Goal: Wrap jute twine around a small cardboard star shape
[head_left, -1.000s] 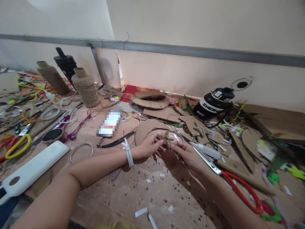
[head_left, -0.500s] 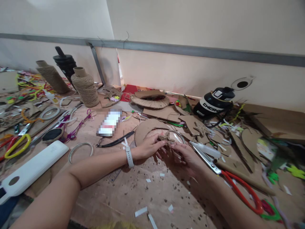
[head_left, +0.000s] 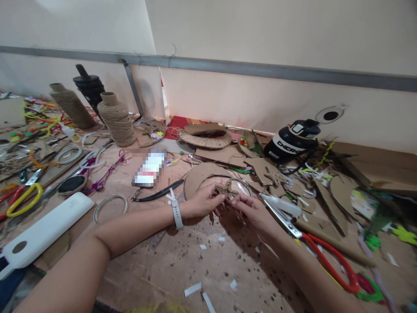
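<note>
Between my two hands, a little above the table, is a small star wrapped in brown twine [head_left: 227, 188]. My left hand [head_left: 205, 201], with a pale watch [head_left: 177, 214] on its wrist, pinches the star's left side. On its lower right side, the thumb and fingers of my right hand [head_left: 250, 210] are closed. Some fingertips are hidden under the star. Just behind it lie a cardboard ring [head_left: 197, 176] and a roll of clear tape [head_left: 248, 186]. Close by my right hand rest red-handled scissors [head_left: 337, 261] and a whitish glue tube [head_left: 282, 205].
Two twine spools [head_left: 116, 121] stand at the back left. A black bottle [head_left: 291, 141] leans at the back right among cardboard scraps. A phone [head_left: 150, 168], a white flat device [head_left: 48, 230], a tape roll [head_left: 110, 208] and yellow-red scissors [head_left: 26, 200] lie to the left.
My right hand's fingers have shifted slightly up and left onto the star, which has tilted so more of its face shows. My left hand has hardly moved.
</note>
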Demonstrator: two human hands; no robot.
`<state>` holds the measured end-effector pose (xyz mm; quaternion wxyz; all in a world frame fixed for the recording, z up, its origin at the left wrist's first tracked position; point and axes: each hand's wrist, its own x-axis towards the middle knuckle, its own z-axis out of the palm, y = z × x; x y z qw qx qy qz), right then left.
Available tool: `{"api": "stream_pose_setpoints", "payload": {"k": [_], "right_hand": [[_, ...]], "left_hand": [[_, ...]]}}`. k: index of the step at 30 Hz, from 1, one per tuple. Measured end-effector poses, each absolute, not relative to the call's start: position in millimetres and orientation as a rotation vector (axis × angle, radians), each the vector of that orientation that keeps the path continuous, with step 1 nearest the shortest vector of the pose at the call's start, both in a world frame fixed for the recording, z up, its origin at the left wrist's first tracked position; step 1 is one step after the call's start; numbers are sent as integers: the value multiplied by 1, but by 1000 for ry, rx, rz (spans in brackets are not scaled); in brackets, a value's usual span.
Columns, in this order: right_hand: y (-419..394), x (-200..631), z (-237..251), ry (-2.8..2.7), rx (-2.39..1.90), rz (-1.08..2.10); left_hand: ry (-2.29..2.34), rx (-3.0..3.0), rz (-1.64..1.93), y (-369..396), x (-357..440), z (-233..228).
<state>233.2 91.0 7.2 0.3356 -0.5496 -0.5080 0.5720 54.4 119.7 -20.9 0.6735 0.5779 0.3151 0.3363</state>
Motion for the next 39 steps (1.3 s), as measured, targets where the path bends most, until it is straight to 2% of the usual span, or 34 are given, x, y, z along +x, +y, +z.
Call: {"api": "stream_pose_setpoints", "payload": {"k": [8, 15, 18, 22, 26, 34, 39], "right_hand": [[95, 242, 12, -1628, -1437, 1189], [99, 253, 9, -2202, -1184, 204], [99, 255, 5, -2302, -1083, -9], [97, 254, 3, -2365, -1037, -153], [97, 251, 5, -2363, -1035, -125], [97, 251, 13, -2174, -1202, 426], [97, 252, 11, -2177, -1183, 436]], "left_hand": [[792, 1347, 641, 118, 52, -14], [833, 1578, 782, 122, 52, -16], [760, 1681, 833, 124, 52, -14], [686, 1629, 705, 124, 51, -12], [675, 1448, 597, 123, 51, -10], [655, 1298, 519, 121, 50, -9], [654, 1397, 526, 122, 50, -10]]}}
